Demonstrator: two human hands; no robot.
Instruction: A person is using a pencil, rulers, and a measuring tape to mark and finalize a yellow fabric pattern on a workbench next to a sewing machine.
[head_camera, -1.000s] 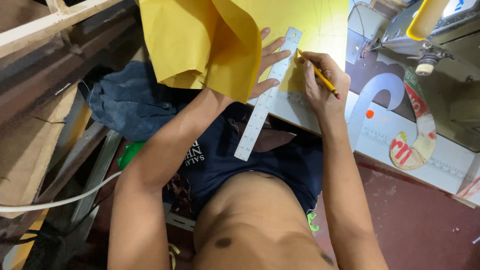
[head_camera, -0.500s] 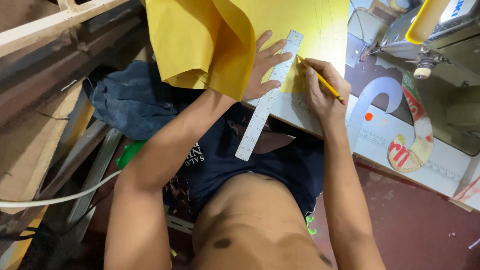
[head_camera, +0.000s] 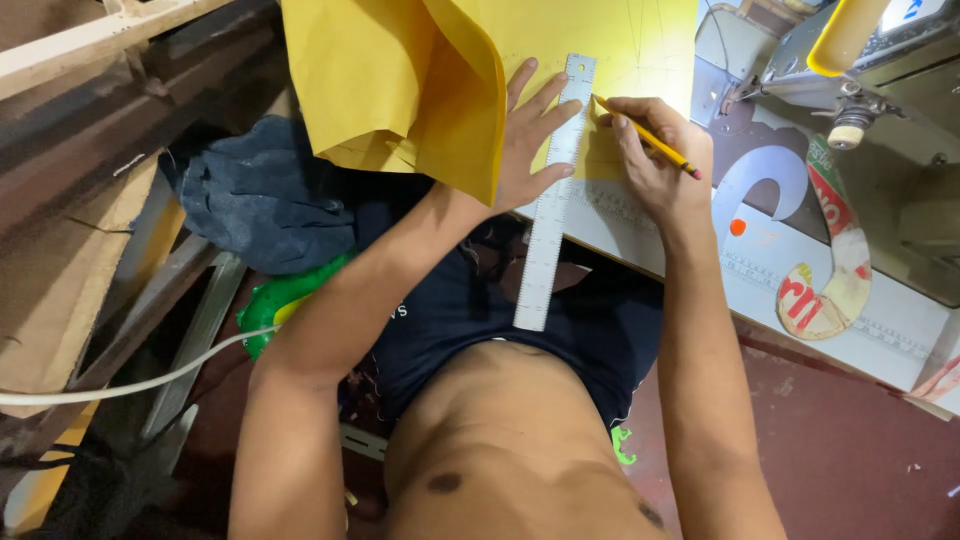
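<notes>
The left hand (head_camera: 528, 140) lies flat, fingers spread, pressing one ruler (head_camera: 552, 190) onto the yellow cloth (head_camera: 420, 70). The right hand (head_camera: 655, 160) grips one pencil (head_camera: 645, 137), its tip beside the ruler.

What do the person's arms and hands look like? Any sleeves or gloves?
No sleeves and no gloves. Both arms are bare from shoulder to fingers. The left hand and the right hand wear no rings, watch or bands that show. The person wears only dark navy shorts with small pale lettering.
</notes>
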